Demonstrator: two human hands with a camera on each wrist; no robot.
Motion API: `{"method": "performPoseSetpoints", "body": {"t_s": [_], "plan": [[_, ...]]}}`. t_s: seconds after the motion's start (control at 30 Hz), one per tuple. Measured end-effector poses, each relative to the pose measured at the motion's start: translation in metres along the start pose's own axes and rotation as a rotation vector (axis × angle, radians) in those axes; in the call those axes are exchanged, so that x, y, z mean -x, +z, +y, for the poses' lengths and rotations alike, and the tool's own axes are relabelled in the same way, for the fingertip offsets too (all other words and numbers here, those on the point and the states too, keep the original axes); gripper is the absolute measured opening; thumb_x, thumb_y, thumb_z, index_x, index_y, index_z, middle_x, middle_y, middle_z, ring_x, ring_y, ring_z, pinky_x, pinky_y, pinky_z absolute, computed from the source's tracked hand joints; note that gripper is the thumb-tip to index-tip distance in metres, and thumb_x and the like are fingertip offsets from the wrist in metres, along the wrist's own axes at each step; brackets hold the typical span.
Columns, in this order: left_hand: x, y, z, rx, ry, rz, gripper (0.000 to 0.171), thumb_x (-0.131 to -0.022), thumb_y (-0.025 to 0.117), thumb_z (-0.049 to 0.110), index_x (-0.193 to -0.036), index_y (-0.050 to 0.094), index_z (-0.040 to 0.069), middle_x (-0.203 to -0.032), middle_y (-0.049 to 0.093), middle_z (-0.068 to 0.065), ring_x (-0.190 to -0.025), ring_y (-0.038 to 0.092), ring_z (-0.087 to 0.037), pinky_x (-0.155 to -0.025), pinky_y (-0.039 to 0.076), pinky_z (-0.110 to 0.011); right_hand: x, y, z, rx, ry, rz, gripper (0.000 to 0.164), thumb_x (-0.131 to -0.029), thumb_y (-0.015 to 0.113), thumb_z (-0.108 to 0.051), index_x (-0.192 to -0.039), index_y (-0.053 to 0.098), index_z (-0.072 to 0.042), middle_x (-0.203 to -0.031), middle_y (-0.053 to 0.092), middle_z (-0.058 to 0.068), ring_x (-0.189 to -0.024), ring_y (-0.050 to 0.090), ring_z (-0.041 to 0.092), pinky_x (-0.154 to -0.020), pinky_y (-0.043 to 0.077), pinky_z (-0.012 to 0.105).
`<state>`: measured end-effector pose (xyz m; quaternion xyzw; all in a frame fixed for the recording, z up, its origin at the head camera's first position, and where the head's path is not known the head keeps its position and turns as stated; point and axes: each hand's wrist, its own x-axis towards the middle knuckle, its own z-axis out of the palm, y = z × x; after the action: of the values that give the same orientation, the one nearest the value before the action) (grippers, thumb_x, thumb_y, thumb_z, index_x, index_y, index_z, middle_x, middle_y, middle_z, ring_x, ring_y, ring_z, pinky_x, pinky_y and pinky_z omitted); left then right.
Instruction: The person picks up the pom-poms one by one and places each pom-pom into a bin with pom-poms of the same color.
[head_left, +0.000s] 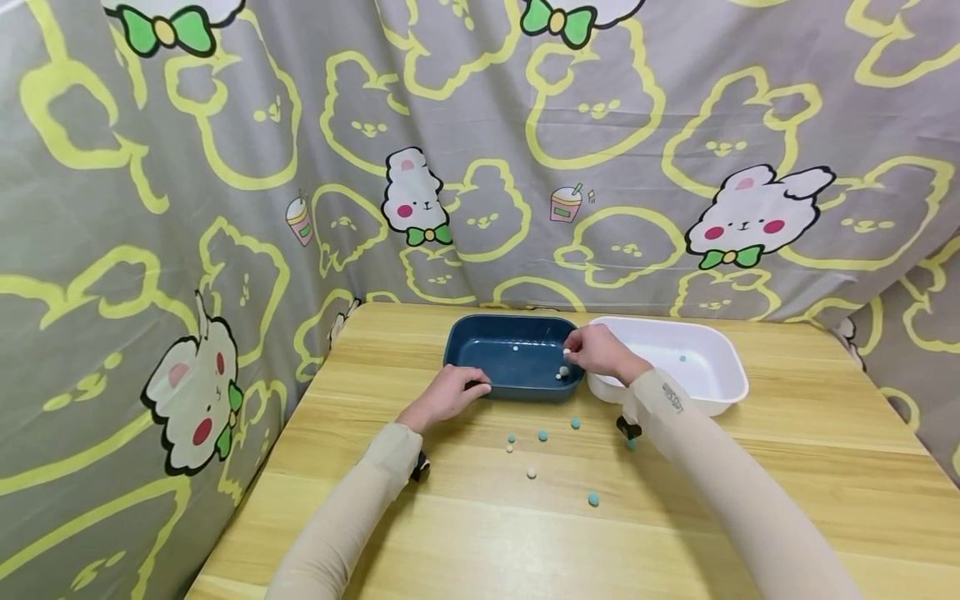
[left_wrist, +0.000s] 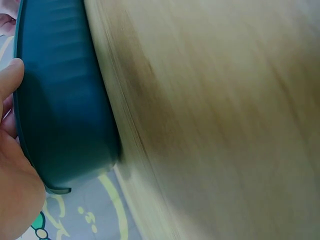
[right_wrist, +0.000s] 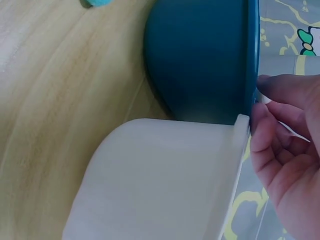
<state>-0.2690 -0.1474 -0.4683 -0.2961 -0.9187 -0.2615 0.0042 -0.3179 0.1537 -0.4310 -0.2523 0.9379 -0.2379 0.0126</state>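
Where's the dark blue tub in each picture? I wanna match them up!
Head view: the dark blue tub is near the middle, just below centre, left of the white tub.
Left wrist view: the dark blue tub is at the upper left, with the left hand at its rim.
Right wrist view: the dark blue tub is at the top, right of centre.
Shared landmark: the wooden table shows in all three.

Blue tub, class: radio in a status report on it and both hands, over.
Left hand holding rim of blue tub. Right hand pinching white ball at the tub's right end. No obstruction apparent; loose balls lie in front.
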Motion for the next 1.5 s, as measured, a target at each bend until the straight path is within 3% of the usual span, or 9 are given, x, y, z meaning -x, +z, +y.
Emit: {"method": "performPoseSetpoints", "body": {"t_s": [0.37,0.53,0.67,0.83,1.0,1.2,1.5], "plan": [[-0.001,0.001,-0.001,0.010,0.002,0.000,0.015,-0.095,0.058,0.024,-0.098,0.070,0.016,-0.093,0.068,0.006,-0.086,0.062,-0.009,-0.079,0.049,-0.028,0.004,-0.003,-0.001,-0.028,0.012,0.010,0.018,-0.085,0.068,-0.009,-0.098,0.071,0.003,-0.084,0.069,0.007,-0.078,0.064,0.020,-0.071,0.052,0.036],[0.000,-0.001,0.001,0.015,0.002,0.004,0.015,-0.095,0.059,0.023,-0.098,0.070,0.015,-0.092,0.068,0.005,-0.085,0.062,-0.010,-0.079,0.049,-0.028,0.019,-0.008,-0.013,-0.079,-0.030,0.069,0.018,-0.086,0.068,-0.009,-0.099,0.071,0.003,-0.083,0.068,0.006,-0.075,0.063,0.018,-0.070,0.052,0.036],[0.000,-0.001,0.001,0.005,0.008,-0.003,0.016,-0.095,0.058,0.023,-0.098,0.070,0.014,-0.092,0.068,0.005,-0.084,0.061,-0.010,-0.078,0.049,-0.028,0.039,-0.006,-0.028,-0.139,-0.082,0.069,0.015,-0.087,0.068,-0.009,-0.097,0.071,0.002,-0.082,0.066,0.002,-0.071,0.060,0.013,-0.066,0.051,0.032],[0.000,0.000,0.000,0.008,0.006,-0.002,0.015,-0.095,0.059,0.023,-0.098,0.070,0.014,-0.092,0.068,0.005,-0.085,0.062,-0.010,-0.079,0.049,-0.028,0.064,0.009,-0.045,-0.168,-0.199,0.002,0.010,-0.084,0.070,-0.005,-0.093,0.072,-0.003,-0.084,0.066,0.001,-0.071,0.058,0.009,-0.064,0.050,0.026],[-0.001,0.000,-0.001,0.011,0.009,0.009,0.013,-0.095,0.059,0.022,-0.097,0.070,0.015,-0.091,0.068,0.005,-0.084,0.062,-0.010,-0.078,0.049,-0.028,0.078,0.032,-0.057,-0.153,-0.313,-0.117,0.012,-0.081,0.070,-0.004,-0.093,0.072,-0.003,-0.083,0.065,0.000,-0.072,0.057,0.008,-0.064,0.049,0.023],[-0.002,-0.003,-0.001,-0.001,-0.002,0.004,0.013,-0.095,0.060,0.023,-0.097,0.070,0.016,-0.092,0.068,0.005,-0.085,0.061,-0.009,-0.082,0.047,-0.030,0.081,0.054,-0.065,-0.155,-0.337,-0.242,0.020,-0.079,0.074,-0.006,-0.098,0.070,-0.002,-0.085,0.064,0.003,-0.074,0.058,0.012,-0.067,0.048,0.022],[-0.001,0.000,-0.001,-0.001,0.017,0.010,0.013,-0.095,0.059,0.023,-0.096,0.071,0.016,-0.092,0.068,0.006,-0.086,0.062,-0.009,-0.080,0.048,-0.029,0.084,0.071,-0.072,-0.063,-0.402,-0.339,0.020,-0.080,0.077,-0.017,-0.098,0.071,-0.008,-0.080,0.058,-0.006,-0.072,0.051,0.006,-0.066,0.044,0.019]]}}
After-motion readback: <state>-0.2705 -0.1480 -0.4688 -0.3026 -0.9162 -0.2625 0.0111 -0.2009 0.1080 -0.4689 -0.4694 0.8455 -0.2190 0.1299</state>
